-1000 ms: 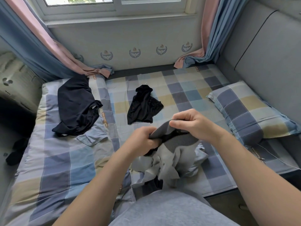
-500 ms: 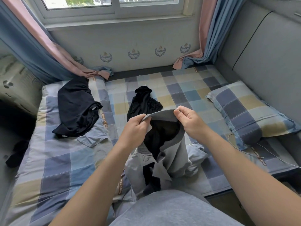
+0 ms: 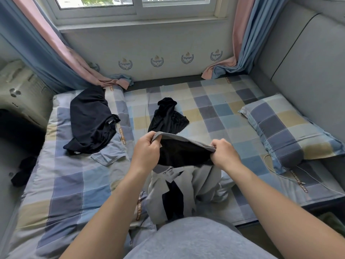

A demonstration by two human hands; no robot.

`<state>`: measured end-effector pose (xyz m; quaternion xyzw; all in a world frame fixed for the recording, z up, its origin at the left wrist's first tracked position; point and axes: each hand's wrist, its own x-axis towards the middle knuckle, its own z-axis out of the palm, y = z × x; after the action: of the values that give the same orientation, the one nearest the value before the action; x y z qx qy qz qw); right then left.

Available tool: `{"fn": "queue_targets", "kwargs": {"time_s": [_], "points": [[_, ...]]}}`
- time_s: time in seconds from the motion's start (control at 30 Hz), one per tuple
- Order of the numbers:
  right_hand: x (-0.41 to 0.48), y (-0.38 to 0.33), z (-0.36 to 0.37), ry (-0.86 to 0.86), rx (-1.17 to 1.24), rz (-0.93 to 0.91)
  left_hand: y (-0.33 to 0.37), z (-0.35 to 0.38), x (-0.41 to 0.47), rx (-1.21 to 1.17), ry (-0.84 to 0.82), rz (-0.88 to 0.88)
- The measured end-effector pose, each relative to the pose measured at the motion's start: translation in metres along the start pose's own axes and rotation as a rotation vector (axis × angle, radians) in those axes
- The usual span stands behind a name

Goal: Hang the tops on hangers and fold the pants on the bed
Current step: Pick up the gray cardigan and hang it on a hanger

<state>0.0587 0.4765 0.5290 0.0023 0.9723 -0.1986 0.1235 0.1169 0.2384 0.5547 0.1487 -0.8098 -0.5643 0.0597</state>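
Both hands pinch the ribbed band (image 3: pixel 179 137) of a grey garment (image 3: pixel 186 184), the left hand (image 3: pixel 147 152) at one end and the right hand (image 3: pixel 223 156) at the other, fingers curled tight on the cloth. They hold the band up and pull it apart, so the opening gapes and shows a dark lining. This is likely done to find which way the piece runs before it is laid out. The rest of it hangs bunched from the band down to the near edge of the bed (image 3: pixel 214 113). Whether it is a top or pants cannot be told from here.

Two more pieces wait on the checked cover: a larger black garment (image 3: pixel 91 120) crumpled at the left and a smaller black garment (image 3: pixel 168 118) in the middle, just beyond the hands. A pillow (image 3: pixel 287 128) lies at the right with a thin cable (image 3: pixel 317 184) trailing beside it, and a dark item (image 3: pixel 24 171) lies off the bed's left side. No hanger is in view. The smaller black piece sits where a garment would be spread flat, so it may have to move first.
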Motion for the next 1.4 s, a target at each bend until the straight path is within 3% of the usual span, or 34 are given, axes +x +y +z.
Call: {"fn": "queue_targets", "kwargs": {"time_s": [0.17, 0.3, 0.4, 0.6, 0.77, 0.83, 1.1, 1.23, 1.4], "points": [[0.01, 0.01, -0.014, 0.103, 0.075, 0.018, -0.011, -0.007, 0.001, 0.243, -0.03, 0.114], [0.013, 0.01, -0.036, 0.073, 0.271, -0.056, -0.013, -0.016, 0.005, 0.45, -0.127, 0.136], [0.016, -0.001, -0.054, 0.038, 0.278, -0.133, 0.004, -0.022, 0.016, 0.641, 0.034, 0.073], [0.028, -0.046, -0.113, 0.357, 0.06, -0.265, 0.08, -0.039, 0.052, 0.607, 0.244, 0.109], [0.031, -0.072, -0.193, 0.505, 0.106, -0.346, 0.165, -0.063, 0.084, 0.664, 0.331, 0.228], [0.025, -0.078, -0.226, 0.533, 0.255, -0.331, 0.194, -0.067, 0.093, 0.638, 0.271, 0.282], [-0.017, -0.063, -0.308, 0.44, 0.904, -0.244, 0.265, -0.042, 0.094, 0.107, -0.187, 0.286], [-0.067, -0.03, -0.326, 0.348, 0.957, -0.26, 0.286, -0.026, 0.066, 0.067, -0.431, 0.354], [-0.145, 0.011, -0.329, 0.329, 1.005, -0.309, 0.309, 0.009, 0.021, 0.037, -0.537, 0.467]]}}
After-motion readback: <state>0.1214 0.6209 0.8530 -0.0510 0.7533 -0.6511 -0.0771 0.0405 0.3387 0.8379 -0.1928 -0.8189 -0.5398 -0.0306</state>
